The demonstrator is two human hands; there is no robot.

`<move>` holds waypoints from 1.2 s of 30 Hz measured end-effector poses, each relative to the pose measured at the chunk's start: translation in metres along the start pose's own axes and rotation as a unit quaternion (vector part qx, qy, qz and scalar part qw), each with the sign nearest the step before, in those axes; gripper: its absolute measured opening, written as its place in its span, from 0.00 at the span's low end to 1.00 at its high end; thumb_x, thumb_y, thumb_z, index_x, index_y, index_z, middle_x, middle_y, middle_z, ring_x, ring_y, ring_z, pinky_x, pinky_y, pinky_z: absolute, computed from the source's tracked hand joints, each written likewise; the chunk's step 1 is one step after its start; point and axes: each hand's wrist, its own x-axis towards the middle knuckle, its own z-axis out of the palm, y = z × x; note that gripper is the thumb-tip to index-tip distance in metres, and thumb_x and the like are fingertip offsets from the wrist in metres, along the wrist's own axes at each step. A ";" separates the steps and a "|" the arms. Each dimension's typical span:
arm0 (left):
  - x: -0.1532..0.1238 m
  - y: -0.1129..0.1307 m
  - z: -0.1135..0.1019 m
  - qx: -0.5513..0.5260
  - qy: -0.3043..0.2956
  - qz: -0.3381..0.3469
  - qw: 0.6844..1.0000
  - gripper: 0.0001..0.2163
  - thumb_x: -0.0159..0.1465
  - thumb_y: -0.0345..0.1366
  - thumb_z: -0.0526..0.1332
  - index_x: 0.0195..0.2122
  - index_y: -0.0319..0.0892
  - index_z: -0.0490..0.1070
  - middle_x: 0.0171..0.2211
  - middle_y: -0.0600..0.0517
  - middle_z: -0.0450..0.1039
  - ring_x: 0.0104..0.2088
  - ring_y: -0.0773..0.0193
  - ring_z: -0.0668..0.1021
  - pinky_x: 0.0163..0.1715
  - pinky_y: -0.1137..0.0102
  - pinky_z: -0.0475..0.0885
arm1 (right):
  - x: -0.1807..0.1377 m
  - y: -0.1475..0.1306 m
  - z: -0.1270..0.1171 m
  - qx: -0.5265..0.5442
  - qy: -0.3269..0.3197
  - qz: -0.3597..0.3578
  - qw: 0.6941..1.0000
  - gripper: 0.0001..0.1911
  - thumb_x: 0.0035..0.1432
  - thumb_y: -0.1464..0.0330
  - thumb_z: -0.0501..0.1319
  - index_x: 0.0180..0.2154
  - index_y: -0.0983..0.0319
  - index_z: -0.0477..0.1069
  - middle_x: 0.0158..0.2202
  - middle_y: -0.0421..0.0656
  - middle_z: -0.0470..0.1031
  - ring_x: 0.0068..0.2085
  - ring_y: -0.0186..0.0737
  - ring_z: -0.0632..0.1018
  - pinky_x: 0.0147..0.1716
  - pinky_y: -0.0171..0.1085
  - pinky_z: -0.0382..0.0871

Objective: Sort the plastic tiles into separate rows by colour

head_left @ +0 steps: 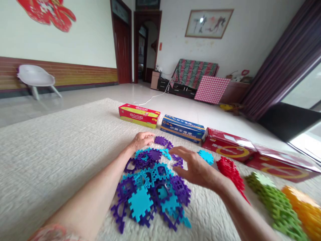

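Observation:
A loose pile of purple and turquoise interlocking plastic tiles lies on the cream cover in front of me. My left hand [142, 141] reaches over the pile's far left edge, its fingers stretched toward a flat purple tile [161, 140]; whether they touch it I cannot tell. Over the pile's right side hovers my right hand [194, 165], thumb and fingers apart, with nothing between them. A solid turquoise square tile [140, 203] rests on the near part of the pile. Another turquoise tile [205, 156] lies apart, beyond my right hand.
Red tiles [230, 174], green tiles [278, 204] and orange tiles [304, 209] form separate heaps at right. Behind stand a red-yellow box [139, 115], a blue box [182, 128] and two dark red boxes [228, 144]. A white chair [36, 76] is at far left.

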 end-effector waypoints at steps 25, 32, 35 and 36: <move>0.004 -0.005 0.000 0.006 -0.005 0.013 1.000 0.20 0.50 0.40 0.62 0.43 0.37 0.75 0.28 0.50 0.78 0.23 0.67 0.75 0.28 0.71 0.72 | -0.053 0.011 -0.009 -0.206 -0.133 0.141 0.959 0.28 0.44 0.80 0.55 0.50 0.67 0.70 0.52 0.56 0.70 0.53 0.52 0.72 0.51 0.48 0.68; 0.002 -0.004 0.000 0.001 0.000 0.006 1.000 0.21 0.50 0.40 0.62 0.44 0.36 0.75 0.27 0.50 0.78 0.24 0.66 0.75 0.28 0.71 0.72 | -0.056 0.007 -0.021 -0.109 -0.146 0.146 0.972 0.39 0.45 0.73 0.59 0.62 0.63 0.56 0.62 0.52 0.60 0.60 0.50 0.65 0.57 0.46 0.63; 0.003 -0.005 0.000 0.001 -0.001 0.005 1.000 0.22 0.49 0.40 0.62 0.44 0.36 0.75 0.28 0.49 0.78 0.24 0.66 0.76 0.29 0.71 0.72 | -0.055 0.010 -0.020 -0.096 -0.153 0.145 0.973 0.38 0.45 0.74 0.59 0.60 0.64 0.59 0.61 0.52 0.61 0.60 0.48 0.64 0.58 0.46 0.61; 0.004 -0.006 -0.001 0.002 -0.002 0.004 1.000 0.22 0.49 0.41 0.62 0.44 0.37 0.75 0.28 0.49 0.78 0.24 0.66 0.76 0.29 0.71 0.72 | -0.054 0.010 -0.018 -0.091 -0.163 0.144 0.972 0.37 0.44 0.74 0.59 0.59 0.64 0.59 0.60 0.52 0.62 0.60 0.48 0.65 0.58 0.46 0.60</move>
